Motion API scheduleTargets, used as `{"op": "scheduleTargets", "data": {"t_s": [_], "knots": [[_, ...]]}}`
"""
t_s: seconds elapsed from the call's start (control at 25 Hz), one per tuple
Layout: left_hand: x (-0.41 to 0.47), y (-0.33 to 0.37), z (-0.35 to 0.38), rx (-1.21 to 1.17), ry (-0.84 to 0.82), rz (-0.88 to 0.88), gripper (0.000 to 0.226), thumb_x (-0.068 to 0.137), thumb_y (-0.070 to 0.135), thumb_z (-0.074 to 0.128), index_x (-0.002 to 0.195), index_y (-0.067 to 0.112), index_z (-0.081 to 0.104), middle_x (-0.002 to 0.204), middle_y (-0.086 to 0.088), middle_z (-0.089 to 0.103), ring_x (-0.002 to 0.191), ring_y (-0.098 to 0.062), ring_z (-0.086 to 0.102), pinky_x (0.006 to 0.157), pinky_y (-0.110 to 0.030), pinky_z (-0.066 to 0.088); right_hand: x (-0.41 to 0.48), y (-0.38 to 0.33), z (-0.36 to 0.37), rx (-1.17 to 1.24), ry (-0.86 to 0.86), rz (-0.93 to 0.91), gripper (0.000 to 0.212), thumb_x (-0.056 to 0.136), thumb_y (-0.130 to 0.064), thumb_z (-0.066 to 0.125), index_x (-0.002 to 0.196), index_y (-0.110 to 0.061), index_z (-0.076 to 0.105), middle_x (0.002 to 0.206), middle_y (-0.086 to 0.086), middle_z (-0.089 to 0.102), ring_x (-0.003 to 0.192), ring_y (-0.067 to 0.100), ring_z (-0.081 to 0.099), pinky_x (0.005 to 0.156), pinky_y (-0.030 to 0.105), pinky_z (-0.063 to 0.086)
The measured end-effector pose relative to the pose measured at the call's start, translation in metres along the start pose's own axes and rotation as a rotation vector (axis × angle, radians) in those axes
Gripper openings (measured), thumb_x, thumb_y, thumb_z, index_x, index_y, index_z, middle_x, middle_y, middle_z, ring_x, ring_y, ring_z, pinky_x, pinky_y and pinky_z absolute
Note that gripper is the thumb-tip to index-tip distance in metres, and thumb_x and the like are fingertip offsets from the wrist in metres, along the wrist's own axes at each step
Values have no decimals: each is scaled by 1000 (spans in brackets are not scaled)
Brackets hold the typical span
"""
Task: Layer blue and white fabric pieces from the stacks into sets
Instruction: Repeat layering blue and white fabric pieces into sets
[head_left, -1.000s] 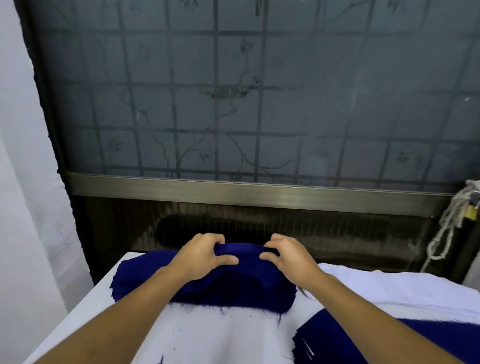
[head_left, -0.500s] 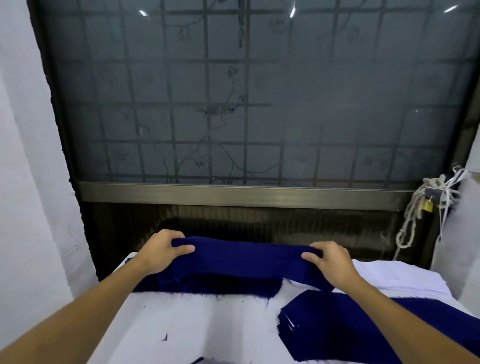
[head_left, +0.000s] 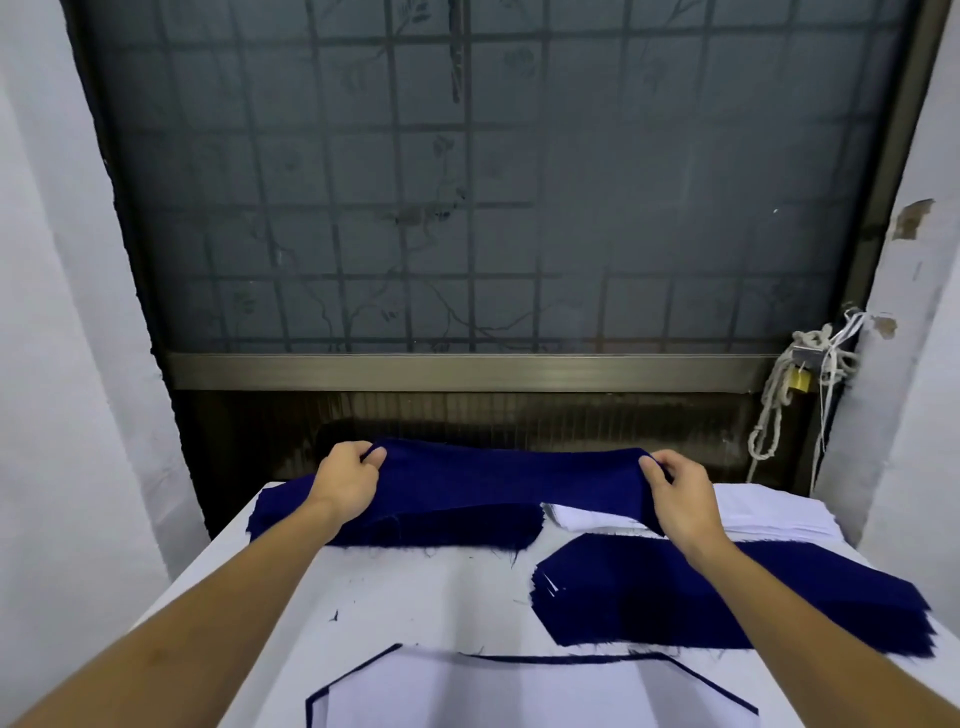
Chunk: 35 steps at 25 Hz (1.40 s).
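Observation:
A long navy blue fabric piece (head_left: 511, 475) is stretched out just above the far end of the table. My left hand (head_left: 349, 478) pinches its left end and my right hand (head_left: 675, 486) pinches its right end. Under it at the far left lies a stack of blue pieces (head_left: 452, 527). A stack of white pieces (head_left: 769, 512) lies at the far right. Another blue stack (head_left: 727, 592) sits nearer on the right. Close to me lies a layered set, a white piece (head_left: 519, 693) on top of a blue one whose edge shows around it.
The white table (head_left: 415, 587) carries loose blue threads. A barred, frosted window (head_left: 467, 208) rises just behind its far edge. White walls close in on both sides. A rope with a padlock (head_left: 800, 382) hangs at the right of the window frame.
My hands have moved apart from the middle of the blue piece to its two ends, spreading it out and lifting it off the far stack.

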<state>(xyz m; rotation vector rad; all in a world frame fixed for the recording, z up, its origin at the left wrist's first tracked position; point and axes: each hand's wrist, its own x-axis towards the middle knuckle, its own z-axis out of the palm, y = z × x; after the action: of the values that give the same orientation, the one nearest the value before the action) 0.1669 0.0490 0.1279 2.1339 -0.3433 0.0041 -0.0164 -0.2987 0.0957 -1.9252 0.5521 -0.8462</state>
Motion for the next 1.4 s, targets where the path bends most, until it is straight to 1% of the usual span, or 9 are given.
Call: {"op": "scheduleTargets", "data": {"t_s": [0.16, 0.24, 0.4, 0.68, 0.8, 0.92, 1.04, 1.2, 1.4], "knots": [[-23, 0, 5, -42, 23, 30, 27, 108, 36, 42, 108, 19, 63, 95, -15, 72, 88, -33, 71, 84, -48, 58, -23, 10, -16, -11, 24, -32, 21, 107, -25, 48, 102, -17, 67, 93, 0, 69, 90, 16, 65, 78, 36, 56], [-39, -9, 14, -59, 39, 45, 29, 109, 38, 41, 98, 22, 63, 93, -14, 72, 86, -31, 71, 84, -50, 59, -36, 19, -22, -10, 19, -18, 22, 107, -26, 48, 101, -19, 67, 93, -3, 69, 90, 14, 64, 75, 31, 53], [-70, -26, 31, -97, 78, 16, 36, 109, 39, 39, 95, 19, 65, 91, -2, 72, 84, -20, 70, 75, -38, 59, -65, 36, -31, -15, -1, 24, 22, 106, -24, 50, 96, -20, 69, 95, -7, 69, 93, 11, 63, 77, 30, 51], [-112, -69, 46, -97, 35, -56, 49, 108, 38, 44, 85, 1, 65, 81, -10, 71, 78, -27, 66, 68, -35, 49, -114, 72, -43, -5, -61, 61, 20, 103, -26, 56, 91, -22, 71, 92, -7, 72, 90, 12, 66, 75, 30, 53], [-124, -90, 52, 99, 18, -59, 48, 107, 39, 47, 76, 5, 58, 71, -10, 65, 69, -25, 60, 59, -32, 42, -130, 88, -44, -72, -84, 76, 20, 102, -28, 58, 88, -23, 71, 89, -9, 73, 90, 12, 67, 79, 37, 57], [-134, -111, 55, 332, -46, -49, 45, 104, 46, 48, 76, 12, 57, 71, -2, 65, 67, -18, 60, 57, -30, 44, -144, 102, -46, -175, -121, 76, 22, 102, -32, 58, 85, -25, 70, 86, -11, 73, 84, 10, 68, 76, 40, 59], [-142, -123, 56, 499, -20, -41, 46, 101, 55, 46, 75, 19, 50, 71, 3, 62, 65, -15, 58, 55, -28, 42, -153, 111, -45, -270, -142, 74, 21, 100, -37, 59, 83, -27, 67, 82, -12, 72, 79, 9, 68, 70, 40, 59], [-147, -134, 59, 532, 95, 7, 46, 101, 57, 47, 75, 19, 52, 64, 5, 61, 59, -13, 58, 51, -26, 40, -155, 114, -42, -389, -129, 65, 22, 98, -43, 60, 81, -30, 62, 78, -11, 70, 69, 11, 67, 60, 38, 57], [-158, -141, 64, 493, 204, 36, 39, 99, 57, 50, 78, 24, 50, 62, 9, 59, 56, -11, 57, 50, -29, 44, -156, 116, -39, -569, -124, 29, 22, 100, -45, 56, 84, -30, 58, 81, -11, 68, 70, 8, 63, 62, 36, 56]]}}
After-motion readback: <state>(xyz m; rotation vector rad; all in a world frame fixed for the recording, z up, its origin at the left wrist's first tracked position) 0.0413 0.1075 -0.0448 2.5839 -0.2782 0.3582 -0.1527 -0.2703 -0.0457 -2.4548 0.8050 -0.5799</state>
